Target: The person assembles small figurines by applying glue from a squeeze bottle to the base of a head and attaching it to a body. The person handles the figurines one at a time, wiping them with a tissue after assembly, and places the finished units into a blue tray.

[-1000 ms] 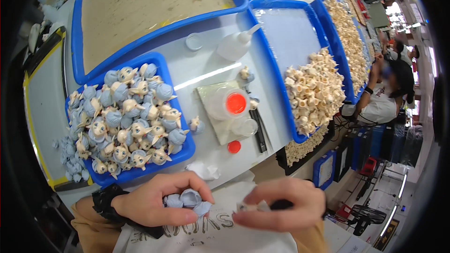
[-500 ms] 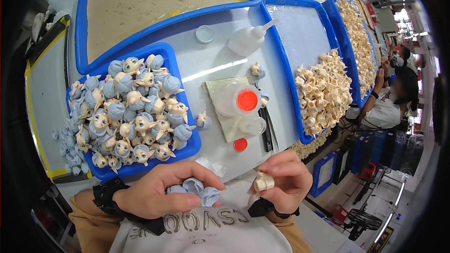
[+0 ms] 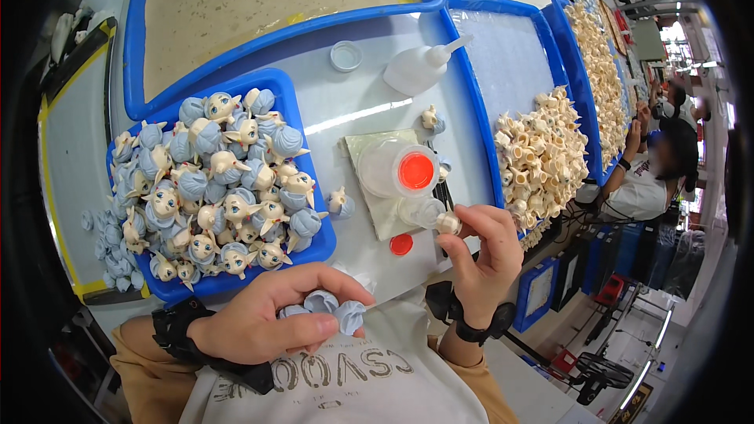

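My left hand [image 3: 271, 316] is closed around a few light blue doll hair pieces [image 3: 349, 316], thumb and fingers wrapped over them above my lap. Between the thumb and fingertips of my right hand [image 3: 488, 255] is a small cream doll head part [image 3: 448, 223]. It is right beside a small transparent cup [image 3: 422, 213], and I cannot tell whether the two touch. The cup stands by a larger tub with a red round centre [image 3: 415, 170], on a pale square pad [image 3: 363, 144].
At left, a blue tray [image 3: 323, 245] is heaped with blue-haired doll heads. A blue tray at right [image 3: 488, 141] holds cream parts. Between them are a white squeeze bottle [image 3: 415, 71], a round lid [image 3: 345, 56] and a red cap [image 3: 401, 244]. A co-worker [image 3: 648, 180] sits at far right.
My right hand has moved up and away from my lap, carrying the cream doll head part to the small cup. The left hand still holds the blue hair pieces in about the same place.
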`<state>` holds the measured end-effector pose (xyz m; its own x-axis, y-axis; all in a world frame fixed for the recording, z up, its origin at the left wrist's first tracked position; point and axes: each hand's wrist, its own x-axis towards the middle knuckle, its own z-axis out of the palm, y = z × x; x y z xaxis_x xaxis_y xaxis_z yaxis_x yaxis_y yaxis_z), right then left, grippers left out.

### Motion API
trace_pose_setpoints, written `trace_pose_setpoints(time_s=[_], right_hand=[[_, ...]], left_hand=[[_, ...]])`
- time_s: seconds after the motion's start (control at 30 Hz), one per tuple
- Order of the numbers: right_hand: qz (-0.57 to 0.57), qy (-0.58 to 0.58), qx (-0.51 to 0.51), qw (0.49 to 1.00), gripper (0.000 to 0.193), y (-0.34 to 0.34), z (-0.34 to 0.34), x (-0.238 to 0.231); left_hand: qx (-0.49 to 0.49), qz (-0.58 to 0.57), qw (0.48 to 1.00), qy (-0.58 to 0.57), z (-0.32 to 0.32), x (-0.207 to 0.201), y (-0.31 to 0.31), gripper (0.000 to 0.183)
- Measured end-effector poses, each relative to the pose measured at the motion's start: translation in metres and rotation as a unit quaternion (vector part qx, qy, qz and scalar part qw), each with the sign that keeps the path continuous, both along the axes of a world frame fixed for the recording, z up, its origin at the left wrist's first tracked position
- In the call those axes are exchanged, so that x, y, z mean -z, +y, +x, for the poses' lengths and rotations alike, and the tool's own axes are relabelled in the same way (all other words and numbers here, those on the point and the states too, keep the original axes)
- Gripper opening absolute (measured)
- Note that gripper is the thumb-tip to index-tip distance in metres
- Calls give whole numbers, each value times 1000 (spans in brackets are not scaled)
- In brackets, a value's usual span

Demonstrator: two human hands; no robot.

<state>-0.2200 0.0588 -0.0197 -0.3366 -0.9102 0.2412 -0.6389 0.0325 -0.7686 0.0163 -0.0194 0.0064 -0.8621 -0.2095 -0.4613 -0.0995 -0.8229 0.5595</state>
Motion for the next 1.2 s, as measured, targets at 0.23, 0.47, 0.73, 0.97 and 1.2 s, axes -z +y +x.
trace_pose_setpoints(time_s=[0.23, 0.47, 0.73, 0.97, 1.2], right_hand=[[-24, 106, -39, 993, 33, -5, -2, 0], [-24, 151, -56, 987, 34, -8, -1, -1], [-18, 217, -72, 973, 38, -11, 3, -6], [-8, 242, -69, 968, 38, -11, 6, -11], [-27, 217, -29, 975, 34, -7, 6, -4]], left_hand=[[-12, 16, 1000, -7, 0, 0, 1, 33], [-4, 4, 1000, -18, 0, 1, 0, 33], [-2, -2, 1000, -14, 0, 1, -1, 32], [8, 26, 1000, 0, 0, 0, -2, 31], [-15, 48, 999, -5, 1, 0, -1, 33]])
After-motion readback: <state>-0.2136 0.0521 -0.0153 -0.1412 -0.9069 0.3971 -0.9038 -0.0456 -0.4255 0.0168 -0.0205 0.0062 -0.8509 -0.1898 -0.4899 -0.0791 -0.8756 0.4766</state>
